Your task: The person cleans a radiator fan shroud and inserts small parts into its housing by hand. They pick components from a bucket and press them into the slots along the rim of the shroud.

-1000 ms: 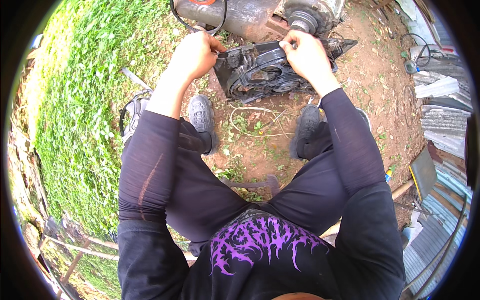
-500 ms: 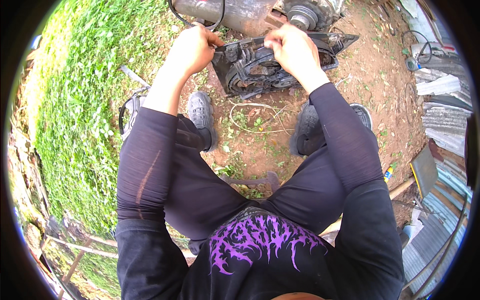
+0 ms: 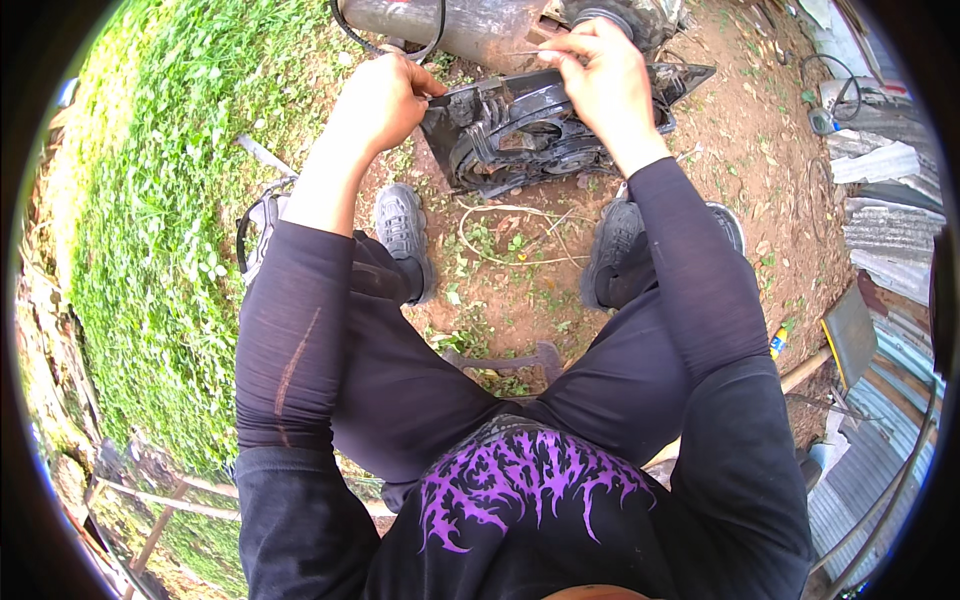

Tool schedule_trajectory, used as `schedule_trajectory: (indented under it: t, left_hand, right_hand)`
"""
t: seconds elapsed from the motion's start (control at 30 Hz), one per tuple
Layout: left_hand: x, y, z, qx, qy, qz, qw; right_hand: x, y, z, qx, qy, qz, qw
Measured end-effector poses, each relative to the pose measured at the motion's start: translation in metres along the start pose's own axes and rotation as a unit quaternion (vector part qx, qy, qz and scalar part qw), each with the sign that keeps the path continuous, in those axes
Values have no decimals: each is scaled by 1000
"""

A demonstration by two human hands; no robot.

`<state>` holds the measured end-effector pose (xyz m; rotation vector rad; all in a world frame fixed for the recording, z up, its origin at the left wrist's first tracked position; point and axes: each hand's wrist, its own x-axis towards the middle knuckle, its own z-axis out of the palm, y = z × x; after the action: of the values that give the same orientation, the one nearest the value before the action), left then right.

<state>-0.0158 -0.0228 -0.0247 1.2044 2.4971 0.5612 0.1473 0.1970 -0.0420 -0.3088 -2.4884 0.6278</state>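
Observation:
A black, grimy plastic assembly (image 3: 510, 135) with a round opening and ribs stands tilted between my shoes and a large metal cylinder. My left hand (image 3: 385, 105) has its fingers closed on the top left corner of it. My right hand (image 3: 600, 85) is raised over the top edge, pinching a thin stick-like piece (image 3: 525, 54) that points left; its material is too small to make out. Behind that hand is a grimy metal unit with a pulley (image 3: 650, 15), partly hidden. A black looped belt or hose (image 3: 437, 25) lies at the cylinder's left.
The grey metal cylinder (image 3: 480, 30) lies across the back. A pale cord (image 3: 470, 235) is loosely coiled on the dirt. Grass covers the left side, with a grey bag (image 3: 260, 230) beside it. Corrugated sheets (image 3: 890, 230) and a flat board (image 3: 847, 335) line the right.
My right hand has risen off the assembly's top edge toward the pulley and now shows a thin piece in its fingers. My left hand and the assembly have shifted slightly upward.

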Motion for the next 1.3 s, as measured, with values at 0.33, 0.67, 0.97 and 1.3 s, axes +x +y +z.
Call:
schedule_trajectory:
  t: [0.33,0.67,0.97,1.3]
  left_hand:
    - [0,1,1,13,8,-2,1000]
    - [1,-4,2,-15,3,8,1000]
    - [1,-1,-1,-9,-10,0,1000]
    - [2,0,-2,-5,-12,8,1000]
  right_hand:
    - [0,7,11,-11,32,-16,999]
    - [-2,-11,-5,-51,-198,119,972]
    - [-2,-10,-8,-46,-235,128,962]
    - [-10,1,0,-82,-146,17,986]
